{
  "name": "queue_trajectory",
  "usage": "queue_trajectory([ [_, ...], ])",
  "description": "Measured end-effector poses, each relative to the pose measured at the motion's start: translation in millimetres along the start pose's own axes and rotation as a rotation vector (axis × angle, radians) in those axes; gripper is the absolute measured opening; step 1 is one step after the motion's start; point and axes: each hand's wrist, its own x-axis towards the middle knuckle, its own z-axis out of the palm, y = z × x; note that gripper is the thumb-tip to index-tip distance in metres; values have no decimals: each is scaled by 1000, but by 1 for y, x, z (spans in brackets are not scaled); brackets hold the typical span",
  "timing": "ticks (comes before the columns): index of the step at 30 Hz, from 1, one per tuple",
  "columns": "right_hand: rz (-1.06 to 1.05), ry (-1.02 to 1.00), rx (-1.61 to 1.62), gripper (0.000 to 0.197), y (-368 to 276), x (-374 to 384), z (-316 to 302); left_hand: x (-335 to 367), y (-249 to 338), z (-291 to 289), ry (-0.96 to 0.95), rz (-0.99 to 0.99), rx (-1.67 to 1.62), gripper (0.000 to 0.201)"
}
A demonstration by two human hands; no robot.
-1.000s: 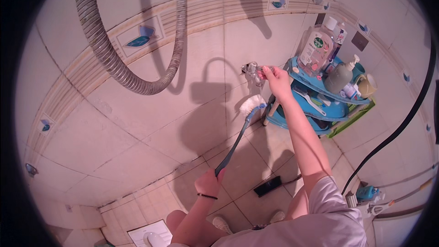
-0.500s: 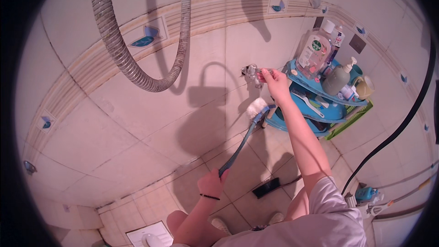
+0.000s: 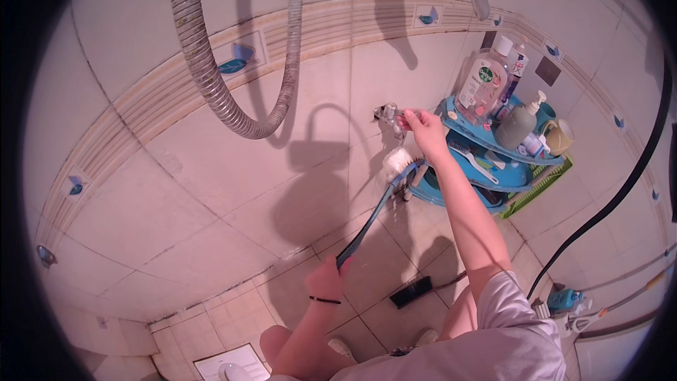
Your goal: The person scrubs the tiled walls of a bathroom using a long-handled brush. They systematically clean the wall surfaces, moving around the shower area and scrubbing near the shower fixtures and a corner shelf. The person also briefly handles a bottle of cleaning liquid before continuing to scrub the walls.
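Observation:
My left hand, with a dark bead bracelet at the wrist, is closed round the lower end of a long blue-grey brush handle. The brush's white head is up under a small metal wall tap. Water streaks fall below the bristles toward the floor. With its fingers pinched, my right hand grips the tap's handle; the fingers partly cover it.
A blue corner shelf holds a large clear bottle, a grey pump bottle and a white-bristled brush. A metal hose hangs in front of the wall. On the floor lies a black brush; a black cable runs along the right.
Water now runs off the brush head, where none showed before. Both hands keep nearly the same places. The hanging hose appears further right in the picture.

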Motion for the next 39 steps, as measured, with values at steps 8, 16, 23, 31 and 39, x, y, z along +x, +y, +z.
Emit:
queue_trajectory([
  [8, -157, 229, -598, 27, -6, -25, 19, 1, -4, -9, -156, -89, -55, 44],
  [16, -56, 702, -605, 46, 124, -89, 22, 18, 15, 11, -346, -203, -329, 50],
  [23, 654, 228, 651, 41, 68, -106, 146, 38, -8, -37, -183, -187, -283, 48],
  [31, 1068, 340, 887, 42, 57, -162, 185, -14, -38, -69, -206, -147, -104, 44],
  [39, 588, 355, 792, 42, 76, -75, 131, 98, 27, -68, -301, -86, -98, 42],
])
